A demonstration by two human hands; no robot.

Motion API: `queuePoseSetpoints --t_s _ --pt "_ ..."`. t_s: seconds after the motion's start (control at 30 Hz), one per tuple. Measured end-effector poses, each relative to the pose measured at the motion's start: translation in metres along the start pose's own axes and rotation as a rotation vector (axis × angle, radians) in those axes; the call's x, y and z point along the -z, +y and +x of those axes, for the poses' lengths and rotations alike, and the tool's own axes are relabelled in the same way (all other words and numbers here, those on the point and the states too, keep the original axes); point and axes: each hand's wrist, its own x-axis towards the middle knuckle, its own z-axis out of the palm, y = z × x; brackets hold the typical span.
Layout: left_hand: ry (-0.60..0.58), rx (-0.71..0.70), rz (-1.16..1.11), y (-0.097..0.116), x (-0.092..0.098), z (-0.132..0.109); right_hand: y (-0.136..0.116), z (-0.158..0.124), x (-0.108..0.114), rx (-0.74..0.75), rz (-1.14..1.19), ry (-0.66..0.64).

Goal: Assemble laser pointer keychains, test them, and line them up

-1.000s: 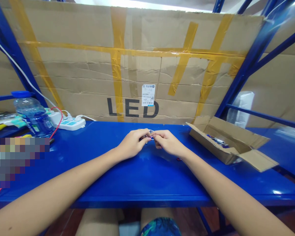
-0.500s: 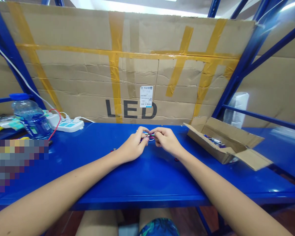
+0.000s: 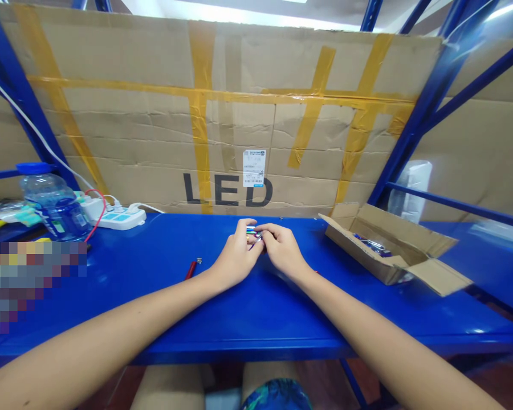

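Both hands meet above the middle of the blue table, fingers curled around a small bundle of thin, coloured pieces (image 3: 251, 231) with shiny metal parts. Green, white and purple show between the fingers; their exact kind is hidden. My left hand (image 3: 238, 253) is closed around the bundle from the left. With thumb and index finger, my right hand (image 3: 282, 247) pinches the bundle's metal end. Beside my left forearm lies a slim red tube with a metal end (image 3: 191, 270), partly covered by the arm. A small bit of red peeks out by my right wrist.
An open cardboard box (image 3: 367, 263) with shiny pieces inside stands at right. At left are a water bottle (image 3: 53, 202) with a blue cap, a white power strip (image 3: 122, 218) and cables. A large cardboard sheet (image 3: 154, 142) backs the table (image 3: 248, 319).
My hands have drawn closer together, the right one shifting left onto the bundle. More of the red tube beside my left forearm is uncovered.
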Motion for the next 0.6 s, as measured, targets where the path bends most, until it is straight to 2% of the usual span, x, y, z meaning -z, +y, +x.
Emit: queuePoseSetpoints --t_s 0.13,0.43,0.6 --pt "-0.030 0.023 0.015 0.002 0.001 0.000 -0.001 -0.001 0.001 0.024 -0.027 0.006" --pt "0.067 -0.117 0.187 -0.009 0.004 0.002 -0.002 -0.002 -0.003 0.093 -0.109 0.014" --pt "0.074 -0.113 0.284 -0.009 0.003 0.003 -0.004 -0.003 -0.004 0.062 -0.104 0.010"
